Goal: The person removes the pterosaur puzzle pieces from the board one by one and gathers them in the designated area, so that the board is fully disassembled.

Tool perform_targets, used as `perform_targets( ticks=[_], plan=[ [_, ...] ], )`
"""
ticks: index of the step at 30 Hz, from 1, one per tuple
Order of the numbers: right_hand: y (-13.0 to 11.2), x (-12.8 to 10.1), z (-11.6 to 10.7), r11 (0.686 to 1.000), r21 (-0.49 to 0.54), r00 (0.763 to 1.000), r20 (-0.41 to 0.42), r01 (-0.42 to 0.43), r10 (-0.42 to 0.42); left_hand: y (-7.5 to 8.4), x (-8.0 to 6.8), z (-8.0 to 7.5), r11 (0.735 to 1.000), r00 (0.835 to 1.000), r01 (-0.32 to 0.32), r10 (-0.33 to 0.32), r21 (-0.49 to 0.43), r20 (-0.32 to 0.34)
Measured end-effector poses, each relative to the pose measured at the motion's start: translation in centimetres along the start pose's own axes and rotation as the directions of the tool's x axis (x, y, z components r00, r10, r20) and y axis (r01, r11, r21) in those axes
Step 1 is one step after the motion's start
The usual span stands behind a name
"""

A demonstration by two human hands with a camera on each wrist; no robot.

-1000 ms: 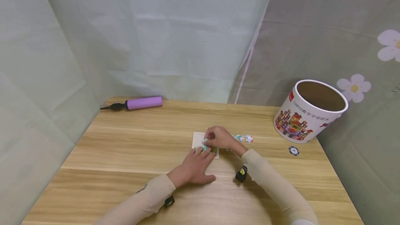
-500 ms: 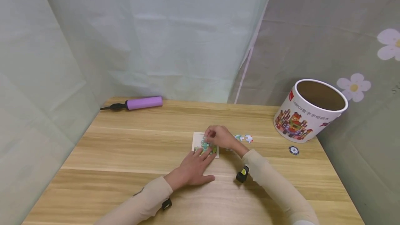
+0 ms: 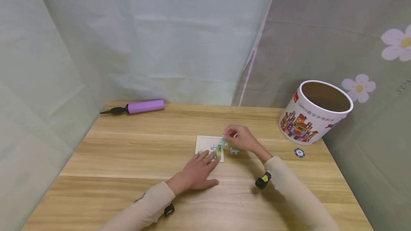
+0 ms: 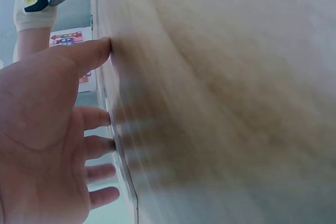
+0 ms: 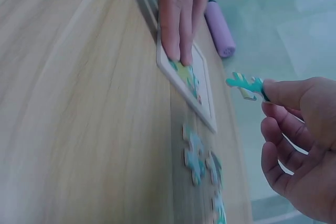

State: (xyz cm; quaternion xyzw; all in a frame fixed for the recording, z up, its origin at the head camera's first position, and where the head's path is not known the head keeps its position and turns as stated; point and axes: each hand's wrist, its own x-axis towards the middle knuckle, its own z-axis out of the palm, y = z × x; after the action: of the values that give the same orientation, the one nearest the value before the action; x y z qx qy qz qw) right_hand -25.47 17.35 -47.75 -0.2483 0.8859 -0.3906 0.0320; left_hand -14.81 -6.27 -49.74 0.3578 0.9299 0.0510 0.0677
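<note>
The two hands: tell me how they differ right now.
The left hand lies flat, fingers straight, pressing on the puzzle tray; the right hand is raised off the table, fingers curled. The left hand holds nothing, while the right hand pinches a teal puzzle piece between thumb and fingertip. Both wear beige sleeves and work at the same tray.

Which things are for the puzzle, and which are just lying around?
For the puzzle:
puzzle tray
puzzle piece pinched in the right hand
loose pieces
left hand, pressing the tray

Just lying around:
purple pump
round tub
small disc
</note>
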Motion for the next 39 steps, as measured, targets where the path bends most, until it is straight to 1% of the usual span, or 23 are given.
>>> perform_targets(
  ticks=[6,12,16,22,30,39],
  plan=[
    [0.6,-1.7,-1.4,1.0,-0.016,1.0,-0.024,-0.015,0.014,0.0,-0.1,0.2,0.999,1.0,-0.006,0.006,-0.034,0.011],
    [1.4,-3.1,-2.5,0.999,-0.018,0.999,-0.044,-0.029,0.028,0.1,-0.1,0.1,1.0,1.0,-0.001,0.002,-0.027,0.028],
    [2.3,-3.9,-3.0,0.999,-0.02,0.998,-0.048,-0.039,0.038,0.1,-0.1,0.1,1.0,1.0,-0.005,0.005,-0.025,0.023],
    [3.7,-4.7,-3.2,0.998,-0.028,0.997,-0.041,-0.059,0.058,0.1,-0.1,0.2,1.0,1.0,-0.011,0.011,-0.015,0.012],
    [4.5,-5.8,-3.2,0.997,-0.046,0.998,-0.028,-0.058,0.057,0.0,0.0,0.2,1.0,1.0,-0.012,0.012,-0.011,0.023],
    [5.2,-6.0,-2.7,0.99,-0.073,0.992,-0.046,-0.122,0.119,0.1,-0.1,0.2,1.0,1.0,-0.015,0.015,0.013,0.025]
  ],
)
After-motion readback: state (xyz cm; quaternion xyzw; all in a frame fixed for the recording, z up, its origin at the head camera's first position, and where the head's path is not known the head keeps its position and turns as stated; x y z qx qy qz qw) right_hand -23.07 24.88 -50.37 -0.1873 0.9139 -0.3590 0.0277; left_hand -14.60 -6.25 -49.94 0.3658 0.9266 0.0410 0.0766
